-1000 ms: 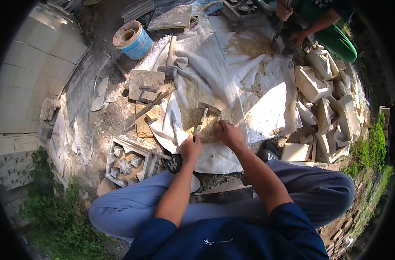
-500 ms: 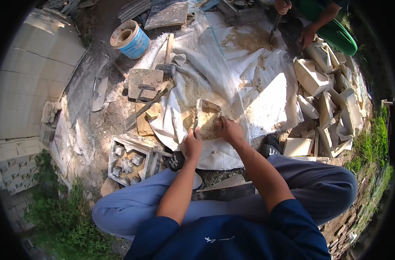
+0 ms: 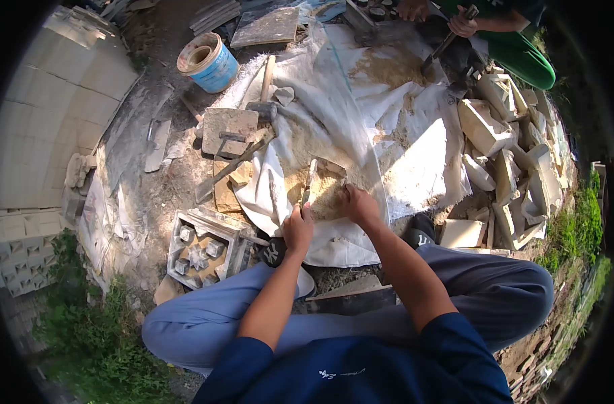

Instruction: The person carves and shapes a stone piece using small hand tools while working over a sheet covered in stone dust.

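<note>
L hand: The left hand (image 3: 298,227) is closed on a thin tool w/ a dark grip and a pale flat end (image 3: 311,176).
R hand: The right hand (image 3: 359,205) has bent fingers, held narrow, by the near right side of the piece. Can't tell if they pinch the edge or just touch it.
Piece: A pale, sandy, boxy piece w/ a raised dark rim (image 3: 332,166) sits b/w the hands, on a crumpled white woven sheet (image 3: 347,252).
Tool risk: The tool is v. close to the rim. If it digs too hard, the rim could chip.
Slip risk: If the tool slid across, it could poke the R fingers, b/c they are bare and near.
Dust: Loose tan powder (image 3: 327,205) lies round the piece. It could make the piece slide or hide an edge.
Sheet: It has folds, so a tug could tip the piece.
Hammer: A black-headed hammer w/ a wooden handle (image 3: 268,77) lies past the piece, up & left. If the sheet got pulled, it could shift too.
Other person: Another person's hand (image 3: 463,23) grips a long dark bar (image 3: 444,50) at the far right. Knocks there could shake the sheet, prob. only a bit.
</note>
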Demonstrator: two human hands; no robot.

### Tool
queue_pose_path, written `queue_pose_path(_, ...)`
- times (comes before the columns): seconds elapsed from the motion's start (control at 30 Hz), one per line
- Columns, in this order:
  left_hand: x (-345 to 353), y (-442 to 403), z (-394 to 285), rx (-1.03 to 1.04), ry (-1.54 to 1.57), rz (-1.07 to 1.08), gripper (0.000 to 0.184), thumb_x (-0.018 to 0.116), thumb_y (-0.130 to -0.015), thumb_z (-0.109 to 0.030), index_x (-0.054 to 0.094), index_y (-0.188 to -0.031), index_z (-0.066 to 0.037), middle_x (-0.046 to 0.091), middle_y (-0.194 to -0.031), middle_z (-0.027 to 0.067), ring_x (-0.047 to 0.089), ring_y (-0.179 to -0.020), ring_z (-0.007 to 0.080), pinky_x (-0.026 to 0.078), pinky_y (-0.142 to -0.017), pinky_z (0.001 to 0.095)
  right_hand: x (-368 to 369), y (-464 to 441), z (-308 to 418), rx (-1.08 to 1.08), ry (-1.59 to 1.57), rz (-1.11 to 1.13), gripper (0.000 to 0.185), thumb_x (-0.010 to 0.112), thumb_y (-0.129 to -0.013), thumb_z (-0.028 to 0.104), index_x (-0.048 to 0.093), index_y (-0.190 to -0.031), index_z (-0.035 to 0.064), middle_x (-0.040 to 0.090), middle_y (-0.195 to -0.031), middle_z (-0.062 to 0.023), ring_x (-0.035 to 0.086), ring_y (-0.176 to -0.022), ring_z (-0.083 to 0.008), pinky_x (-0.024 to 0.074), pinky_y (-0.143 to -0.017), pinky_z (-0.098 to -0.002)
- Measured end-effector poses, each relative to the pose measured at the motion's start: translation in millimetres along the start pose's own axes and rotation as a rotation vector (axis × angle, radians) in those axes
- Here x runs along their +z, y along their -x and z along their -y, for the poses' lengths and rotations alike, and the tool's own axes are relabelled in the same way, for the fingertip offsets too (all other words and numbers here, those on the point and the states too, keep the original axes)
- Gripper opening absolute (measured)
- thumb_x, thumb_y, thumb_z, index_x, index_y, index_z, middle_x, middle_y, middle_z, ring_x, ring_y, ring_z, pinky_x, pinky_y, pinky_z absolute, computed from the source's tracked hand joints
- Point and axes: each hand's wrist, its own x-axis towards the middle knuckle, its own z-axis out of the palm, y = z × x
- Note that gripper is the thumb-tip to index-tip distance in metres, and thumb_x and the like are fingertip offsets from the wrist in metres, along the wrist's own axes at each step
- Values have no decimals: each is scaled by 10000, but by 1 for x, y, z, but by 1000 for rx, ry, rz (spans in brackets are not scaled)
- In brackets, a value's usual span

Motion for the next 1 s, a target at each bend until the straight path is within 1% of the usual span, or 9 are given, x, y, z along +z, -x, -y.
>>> queue_pose_path(0.1,4,0,-5,-54,-15,71,436,440,-997,-432,614,-927,-39,662,-889,285,622,-922,465,462,-802,559,0,5,1,-10,-10,1,315,512,-962,388,597,-1070,104,680,-922,-231,655,-867,-429,509,-759,-525)
queue_pose_path(0.13,0,-5,-3,-25,-234,195,442,418,-1004,-433,602,-958,-34,659,-915,297,630,-918,456,479,-807,549,-2,5,3,-5,2,10,317,512,-962,390,597,-1073,105,680,-922,-234,655,-870,-429,510,-761,-525)
queue_pose_path(0.3,8,-2,14,-6,-177,176,454,405,-1004,-440,613,-1001,-37,661,-920,297,632,-936,462,476,-848,546,3,6,-2,-9,11,-4,322,512,-963,388,598,-1072,98,679,-922,-238,654,-875,-432,511,-766,-522)
queue_pose_path(0.37,23,-1,26,62,-61,51,442,426,-998,-432,607,-986,-29,659,-868,299,632,-898,479,481,-814,555,-1,1,1,-8,10,11,311,514,-962,372,606,-1068,95,680,-920,-237,654,-870,-434,511,-766,-524)
queue_pose_path(0.47,9,-6,17,75,-193,188,431,445,-994,-398,581,-925,5,639,-815,311,609,-861,507,463,-793,575,-6,0,5,-3,-7,3,290,516,-959,347,612,-1040,86,682,-905,-235,653,-854,-440,508,-756,-528)
queue_pose_path(0.7,17,-6,13,76,-100,64,415,450,-989,-414,588,-923,-28,651,-818,300,623,-844,503,475,-776,575,-2,3,-10,-14,-58,-76,275,524,-952,315,606,-1005,59,674,-870,-242,645,-824,-451,509,-734,-527)
queue_pose_path(0.77,17,-16,17,104,-224,171,430,440,-991,-430,588,-928,-31,654,-838,300,624,-860,502,474,-797,571,-6,4,-8,-31,-37,-60,268,534,-947,312,607,-991,58,671,-865,-243,644,-815,-450,506,-724,-528)
queue_pose_path(0.87,-4,-5,-6,14,-154,198,407,451,-987,-403,582,-964,-18,652,-885,301,608,-896,511,468,-812,570,-5,-1,-11,-12,-72,-48,269,545,-942,315,606,-955,53,670,-854,-241,644,-812,-448,502,-722,-528)
queue_pose_path(1.0,11,-8,8,19,-191,308,443,429,-995,-423,593,-984,-11,653,-908,303,608,-922,506,459,-846,572,-4,0,-9,11,-74,-37,276,551,-939,316,605,-936,45,666,-844,-244,643,-811,-449,498,-720,-527)
